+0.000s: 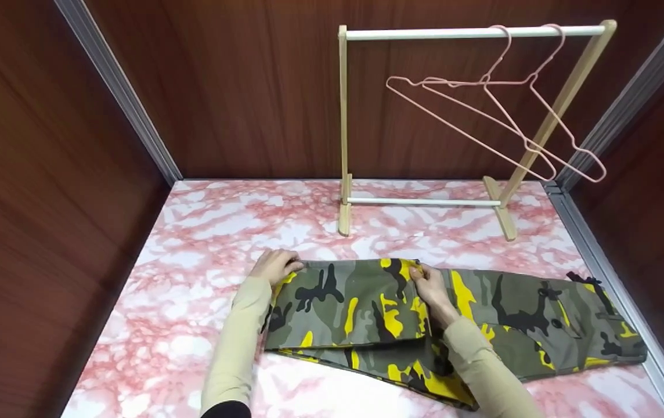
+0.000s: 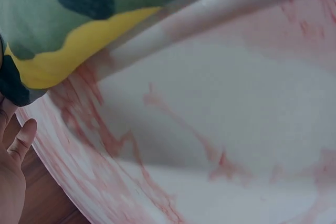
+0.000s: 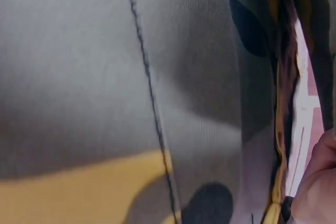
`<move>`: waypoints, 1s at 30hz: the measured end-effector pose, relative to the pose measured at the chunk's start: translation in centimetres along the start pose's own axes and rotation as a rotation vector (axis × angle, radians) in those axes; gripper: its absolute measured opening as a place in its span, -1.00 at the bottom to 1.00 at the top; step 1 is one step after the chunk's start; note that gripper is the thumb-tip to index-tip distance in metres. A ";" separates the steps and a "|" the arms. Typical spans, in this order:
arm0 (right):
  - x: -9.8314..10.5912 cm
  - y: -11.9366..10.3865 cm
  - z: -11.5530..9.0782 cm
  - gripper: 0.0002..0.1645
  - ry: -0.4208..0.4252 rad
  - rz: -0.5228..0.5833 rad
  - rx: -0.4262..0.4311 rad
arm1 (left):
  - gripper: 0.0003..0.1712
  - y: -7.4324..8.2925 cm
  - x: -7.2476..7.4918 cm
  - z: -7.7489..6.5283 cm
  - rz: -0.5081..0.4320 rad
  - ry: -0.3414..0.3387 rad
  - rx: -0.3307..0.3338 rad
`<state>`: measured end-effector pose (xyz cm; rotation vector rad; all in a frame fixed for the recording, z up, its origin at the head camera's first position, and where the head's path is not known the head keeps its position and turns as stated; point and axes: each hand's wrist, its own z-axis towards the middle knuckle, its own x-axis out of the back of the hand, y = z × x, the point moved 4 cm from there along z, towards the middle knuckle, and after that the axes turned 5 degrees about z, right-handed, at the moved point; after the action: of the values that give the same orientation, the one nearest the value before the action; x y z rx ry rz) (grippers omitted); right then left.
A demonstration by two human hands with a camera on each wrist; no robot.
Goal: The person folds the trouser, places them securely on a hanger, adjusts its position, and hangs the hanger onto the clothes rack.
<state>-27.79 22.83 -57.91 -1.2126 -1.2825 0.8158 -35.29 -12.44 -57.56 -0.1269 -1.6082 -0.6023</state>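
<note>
Camouflage trousers, part-folded, under two hands

Item: one pair of camouflage trousers in green, grey, black and yellow cloth (image 1: 332, 302), laid lengthwise across the near part of a tabletop with pink-and-white marbling (image 1: 192, 244). The end with the pocket, button and dark ties lies to my right; at the left, a leg is doubled back over the layer beneath, whose lower edge slants out towards me. A dark stitched seam (image 3: 149, 77) shows close up from the right wrist.

Left hand (image 1: 275, 266): at the far left corner of the fold, touching the cloth; whether the fingers grip it I cannot tell. Pale beige sleeve (image 1: 239, 348), black band (image 1: 227, 409) at its near end.

Right hand (image 1: 432, 287): closed on the trousers, pinching the far corner of the doubled-back leg's end between thumb and fingers. Matching pale beige sleeve (image 1: 480, 354), crossing over the cloth.

Behind: one clothes rack of light wooden uprights with white rails (image 1: 425, 34), standing on the tabletop beyond the trousers. Two pink, thin, triangular hangers (image 1: 485, 78) hang towards the right of its upper rail.

Surround: reddish-brown wood-grain panels (image 1: 251, 104), with grey metal strips (image 1: 122, 90) at the corners.
</note>
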 end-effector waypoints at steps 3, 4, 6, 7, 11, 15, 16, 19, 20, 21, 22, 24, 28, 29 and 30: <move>0.8 -0.4 0.0 -0.69 -0.002 0.003 0.003 | -0.76 0.2 -0.1 0.2 0.005 -0.011 0.008; 1.1 -0.5 0.1 -0.69 -0.005 0.010 0.002 | -0.75 0.3 -0.2 0.2 0.006 -0.016 0.011; 1.8 -0.7 0.2 -0.71 -0.015 0.010 -0.001 | -0.73 0.4 -0.2 0.4 0.003 -0.024 0.014; 2.2 -0.8 0.2 -0.73 -0.025 0.017 -0.005 | -0.73 0.6 -0.2 0.5 0.003 -0.020 0.008; 4.1 -1.0 0.3 -0.68 -0.088 0.052 -0.023 | -0.72 1.2 -0.1 0.7 -0.004 -0.011 -0.004; 6.1 -0.8 0.3 -0.53 -0.143 0.083 -0.018 | -0.73 2.0 0.0 1.0 -0.014 0.003 -0.028; 6.7 -0.6 0.3 -0.50 -0.150 0.075 -0.015 | -0.73 2.2 0.0 1.2 -0.022 0.007 -0.040; 8.0 0.0 0.5 -0.46 -0.164 0.040 -0.008 | -0.75 2.8 -0.1 1.5 -0.045 0.010 -0.073; 8.5 0.3 0.6 -0.46 -0.162 0.015 -0.008 | -0.75 3.0 -0.2 1.6 -0.054 0.013 -0.084; 8.9 0.6 0.7 -0.45 -0.158 -0.014 -0.008 | -0.76 3.2 -0.3 1.7 -0.056 0.014 -0.096; 9.3 1.0 0.7 -0.45 -0.153 -0.042 -0.012 | -0.76 3.3 -0.4 1.8 -0.059 0.012 -0.103; 9.9 1.7 0.9 -0.48 -0.143 -0.089 -0.025 | -0.75 3.6 -0.7 2.0 -0.064 0.008 -0.109; 11.1 2.9 1.1 -0.53 -0.129 -0.146 -0.056 | -0.74 3.8 -1.4 2.3 -0.065 -0.009 -0.096; 11.3 3.1 1.1 -0.54 -0.128 -0.146 -0.063 | -0.74 3.9 -1.5 2.3 -0.067 -0.009 -0.092; 11.6 3.3 1.1 -0.54 -0.127 -0.145 -0.070 | -0.73 3.9 -1.6 2.4 -0.067 -0.013 -0.089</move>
<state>-26.38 34.83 -58.26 -1.1229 -1.4950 0.7573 -35.53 -7.60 -57.93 -0.1438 -1.6038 -0.7266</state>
